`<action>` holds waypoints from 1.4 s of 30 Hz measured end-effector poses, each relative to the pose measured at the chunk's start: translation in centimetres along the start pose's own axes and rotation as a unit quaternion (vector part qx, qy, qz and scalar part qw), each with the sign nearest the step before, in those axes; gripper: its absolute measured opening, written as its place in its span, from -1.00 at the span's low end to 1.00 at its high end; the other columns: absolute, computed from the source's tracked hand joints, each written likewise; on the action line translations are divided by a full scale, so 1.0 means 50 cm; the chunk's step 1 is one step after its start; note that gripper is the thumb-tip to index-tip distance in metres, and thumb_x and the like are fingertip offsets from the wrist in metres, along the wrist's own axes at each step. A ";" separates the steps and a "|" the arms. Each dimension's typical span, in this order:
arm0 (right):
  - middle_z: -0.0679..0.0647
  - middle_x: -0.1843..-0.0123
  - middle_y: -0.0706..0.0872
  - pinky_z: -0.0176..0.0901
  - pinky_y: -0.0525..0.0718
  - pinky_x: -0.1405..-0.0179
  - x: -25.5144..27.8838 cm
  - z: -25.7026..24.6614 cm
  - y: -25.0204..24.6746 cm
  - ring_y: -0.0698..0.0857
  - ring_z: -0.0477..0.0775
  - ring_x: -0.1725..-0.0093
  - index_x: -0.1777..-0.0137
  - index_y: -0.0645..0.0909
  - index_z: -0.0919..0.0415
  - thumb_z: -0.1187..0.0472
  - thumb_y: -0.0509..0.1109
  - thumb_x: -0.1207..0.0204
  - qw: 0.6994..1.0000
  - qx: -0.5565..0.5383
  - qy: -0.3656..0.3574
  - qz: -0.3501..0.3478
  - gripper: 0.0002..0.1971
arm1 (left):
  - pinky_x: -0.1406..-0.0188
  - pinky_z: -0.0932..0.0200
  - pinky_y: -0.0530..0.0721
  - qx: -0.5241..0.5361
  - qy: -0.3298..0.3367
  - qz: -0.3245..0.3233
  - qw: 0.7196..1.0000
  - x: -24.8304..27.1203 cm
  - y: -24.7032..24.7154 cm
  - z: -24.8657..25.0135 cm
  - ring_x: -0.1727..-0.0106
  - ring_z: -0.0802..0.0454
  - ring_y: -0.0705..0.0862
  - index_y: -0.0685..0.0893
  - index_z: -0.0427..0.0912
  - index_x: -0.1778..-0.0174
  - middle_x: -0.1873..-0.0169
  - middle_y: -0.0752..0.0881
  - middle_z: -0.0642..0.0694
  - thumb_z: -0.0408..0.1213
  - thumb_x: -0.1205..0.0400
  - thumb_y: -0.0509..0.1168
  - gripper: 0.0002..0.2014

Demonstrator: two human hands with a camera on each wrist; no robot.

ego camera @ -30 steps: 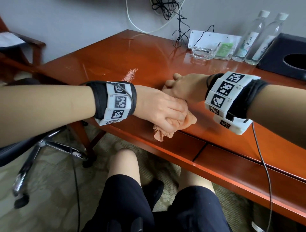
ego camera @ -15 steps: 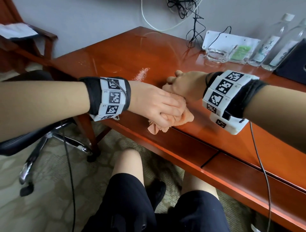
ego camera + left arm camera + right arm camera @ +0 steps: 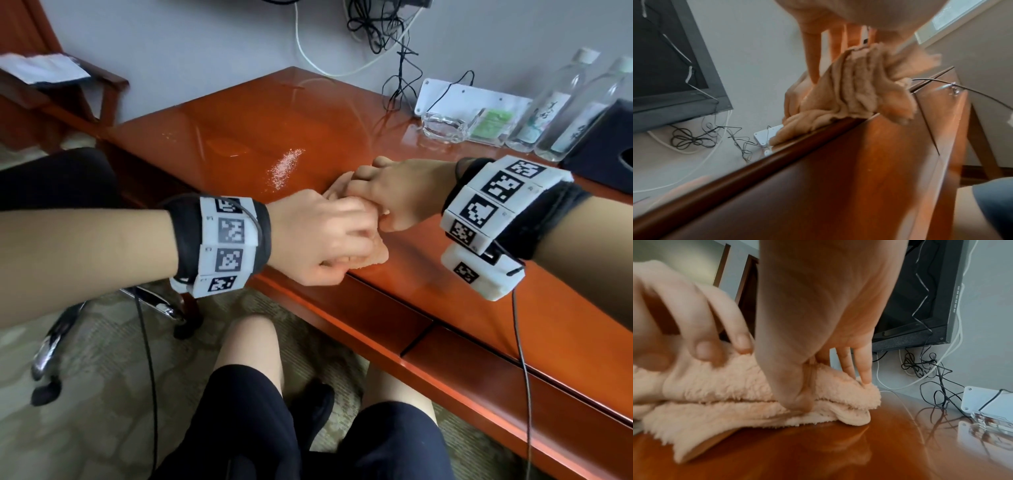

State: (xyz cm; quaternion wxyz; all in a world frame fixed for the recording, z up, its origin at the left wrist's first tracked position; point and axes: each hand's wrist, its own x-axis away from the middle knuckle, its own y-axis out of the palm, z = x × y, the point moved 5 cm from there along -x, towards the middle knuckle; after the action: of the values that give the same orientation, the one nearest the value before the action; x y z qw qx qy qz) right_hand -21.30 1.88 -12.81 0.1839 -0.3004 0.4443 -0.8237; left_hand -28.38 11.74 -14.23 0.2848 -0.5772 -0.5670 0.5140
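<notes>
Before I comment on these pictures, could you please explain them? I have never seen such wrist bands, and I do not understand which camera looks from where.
There is no machine: a person sits at a wooden desk and works with bare hands. The white bands with black squares carry a small camera on each wrist. One picture comes from a head camera looking down; the other two look along each hand. The left hand and right hand together hold a fluffy peach cloth at the desk's near edge. Beyond it lies a streak of pale powder; at the back stand a glass ashtray and two bottles.
</notes>
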 end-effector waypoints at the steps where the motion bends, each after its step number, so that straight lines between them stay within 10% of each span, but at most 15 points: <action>1: 0.01 -0.38 0.36 -0.27 0.19 -0.04 0.001 0.000 0.001 0.41 0.12 -0.31 -0.48 0.27 0.04 0.07 0.29 -0.54 1.000 -0.005 -0.001 0.002 -0.48 | 0.38 0.34 0.28 -0.019 -0.041 0.005 0.999 -0.006 0.000 0.001 0.08 -0.03 0.64 0.72 -0.10 0.26 0.21 0.71 -0.07 -0.10 -0.41 0.17 -0.75; 8: 0.02 -0.29 0.42 -0.14 0.30 -0.36 -0.023 -0.001 0.016 0.35 -0.01 -0.03 -0.42 0.32 0.03 -0.02 0.28 -0.53 1.000 -0.016 -0.011 0.017 -0.52 | 0.53 0.49 -0.05 -0.006 -0.161 -0.003 0.987 -0.017 0.024 0.014 0.25 -0.23 0.68 0.62 -0.16 0.22 0.26 0.61 -0.21 -0.18 -0.37 0.07 -0.74; 14: -0.07 -0.08 0.38 0.02 0.45 -0.35 -0.041 0.000 0.009 0.44 0.09 0.03 -0.37 0.37 -0.08 -0.12 0.42 -0.37 0.999 -0.033 0.002 0.019 -0.43 | 0.62 0.37 0.21 -0.062 -0.102 0.040 0.992 -0.019 0.036 0.023 0.40 -0.12 0.60 0.40 -0.11 0.12 0.33 0.61 -0.13 -0.24 -0.38 0.04 -0.82; 18: 0.00 -0.14 0.46 0.10 0.55 -0.24 -0.048 -0.002 0.006 0.48 0.16 -0.03 -0.36 0.38 -0.10 -0.13 0.45 -0.30 0.999 -0.042 0.011 0.016 -0.38 | 0.62 0.37 0.26 -0.043 -0.091 0.063 0.993 -0.017 0.037 0.022 0.45 -0.13 0.59 0.65 -0.16 0.28 0.37 0.61 -0.16 -0.29 -0.35 0.02 -0.72; 23: 0.03 -0.19 0.46 0.06 0.54 -0.25 -0.057 0.001 0.009 0.40 0.11 0.02 -0.37 0.39 -0.06 -0.11 0.45 -0.35 0.998 -0.054 0.032 0.024 -0.41 | 0.61 0.38 0.22 -0.063 -0.088 0.074 0.991 -0.007 0.037 0.011 0.49 -0.10 0.56 0.42 -0.12 0.15 0.38 0.59 -0.13 -0.29 -0.35 0.02 -0.81; 42: -0.04 -0.03 0.30 0.10 0.55 -0.23 -0.139 -0.021 -0.024 0.39 0.13 0.06 -0.34 0.36 -0.05 -0.06 0.47 -0.33 0.998 -0.046 0.050 0.016 -0.42 | 0.67 0.31 0.37 -0.084 -0.078 0.053 0.992 0.061 0.038 -0.046 0.40 -0.19 0.69 0.62 -0.18 0.30 0.38 0.63 -0.14 -0.26 -0.36 0.05 -0.77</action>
State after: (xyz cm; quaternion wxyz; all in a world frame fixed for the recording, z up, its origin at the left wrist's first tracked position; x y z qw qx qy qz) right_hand -16.82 7.14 -14.53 0.1606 -0.2595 0.4951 -0.8135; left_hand -26.12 14.86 -16.06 0.1630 -0.5864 -0.5975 0.5221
